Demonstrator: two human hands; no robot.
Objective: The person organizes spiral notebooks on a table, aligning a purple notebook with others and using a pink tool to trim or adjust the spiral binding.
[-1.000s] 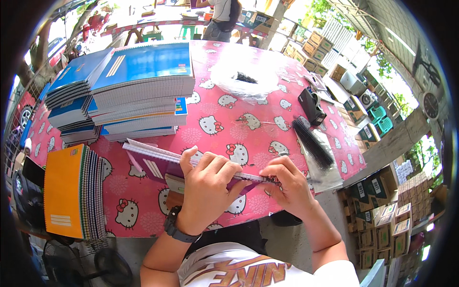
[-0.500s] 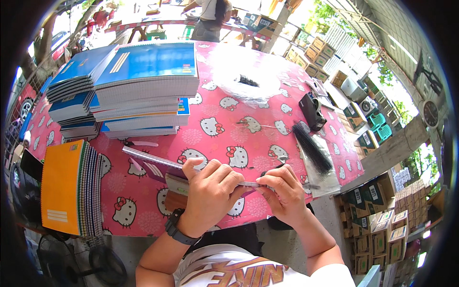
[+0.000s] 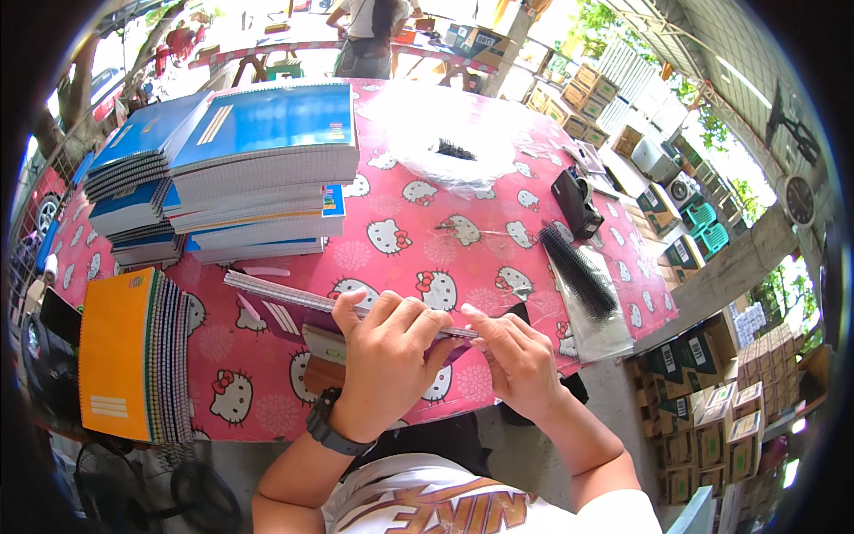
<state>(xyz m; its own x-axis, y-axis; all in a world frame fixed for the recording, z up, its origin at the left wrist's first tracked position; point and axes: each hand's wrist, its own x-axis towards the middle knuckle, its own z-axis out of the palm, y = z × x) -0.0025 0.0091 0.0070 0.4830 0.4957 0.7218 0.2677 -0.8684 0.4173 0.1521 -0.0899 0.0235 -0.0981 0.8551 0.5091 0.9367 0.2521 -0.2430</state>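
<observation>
A purple-covered notebook [image 3: 285, 320] is tilted up on its side, with its white page edges facing upward. My left hand [image 3: 389, 351], wearing a black watch, wraps around its middle, thumb on the near side of the top edge. At the notebook's right end, the thumb and fingers of my right hand [image 3: 518, 360] pinch the edge; the fingertips are partly hidden. Beneath the left hand lies a wooden block with a pale top [image 3: 322, 345], largely covered. A pink-handled tool [image 3: 265, 271] rests just beyond the notebook.
Blue notebooks [image 3: 267, 125] rise in tall stacks at the far left. Yellow spiral notebooks [image 3: 116, 356] stand at the near left. Black coils [image 3: 580, 271] lie on a clear plastic bag [image 3: 605, 334], right, near a black tape dispenser [image 3: 576, 205]. A person [image 3: 366, 40] stands beyond the table.
My right hand has shifted slightly left and up along the notebook's edge, its fingers straighter. My left hand keeps its grip. The view has moved a little.
</observation>
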